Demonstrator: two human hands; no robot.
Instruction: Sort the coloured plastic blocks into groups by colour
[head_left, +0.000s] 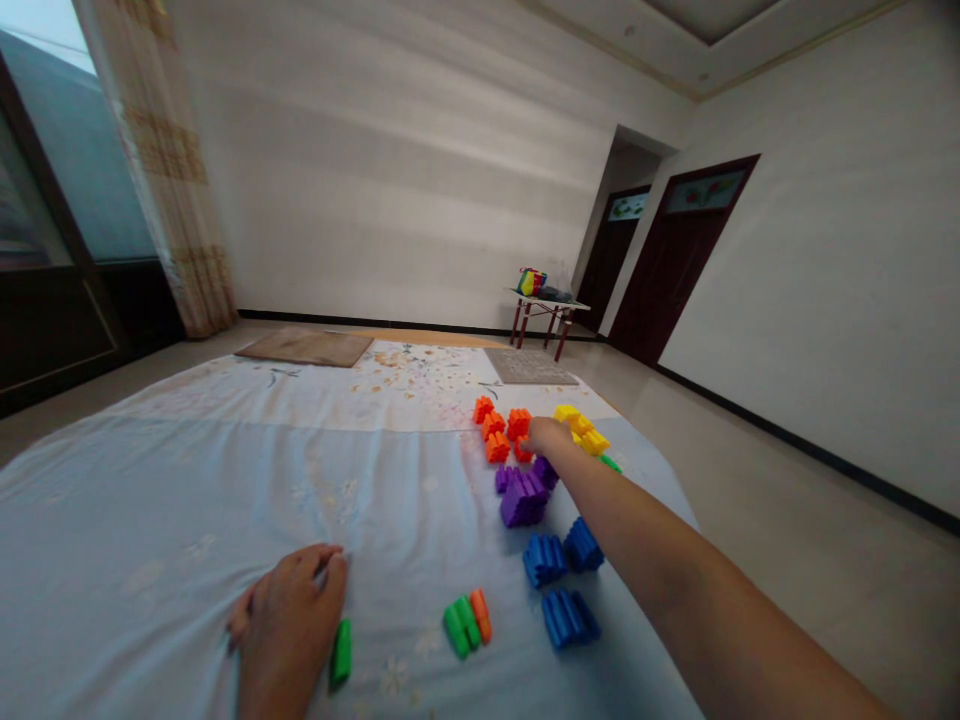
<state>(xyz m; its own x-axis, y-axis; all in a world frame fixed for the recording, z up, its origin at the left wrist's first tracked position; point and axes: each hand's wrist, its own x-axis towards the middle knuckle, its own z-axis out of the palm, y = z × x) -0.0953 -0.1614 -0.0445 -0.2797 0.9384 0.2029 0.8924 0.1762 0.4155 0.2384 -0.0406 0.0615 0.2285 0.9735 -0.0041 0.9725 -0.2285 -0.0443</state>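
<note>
While a person's right hand [547, 437] hung at the end of an outstretched arm, its fingers bent downward and hidden behind its knuckles, an orange ridged plastic block [523, 451] lay directly beneath it, and whether the hand had closed on that block or on anything else could not be told. Just left of this hand sat a cluster of orange blocks [491, 430]; just right of it were yellow blocks [583, 430]. Nearer the viewer, below the hand, lay purple blocks [523, 497], then blue blocks [559, 575]. The left hand [289, 630] rested well apart, fingers curled against the fabric, just beside a green block [341, 652], its hold also unclear. Between the hands lay a green-and-orange block pair [465, 622]. Everything sat on a pale blue floral sheet [142, 520] spread over the floor. Beyond the grip lay a brown mat [304, 346] and a grey mat [530, 366], then a red-legged table [547, 315] before dark doors [671, 260].
</note>
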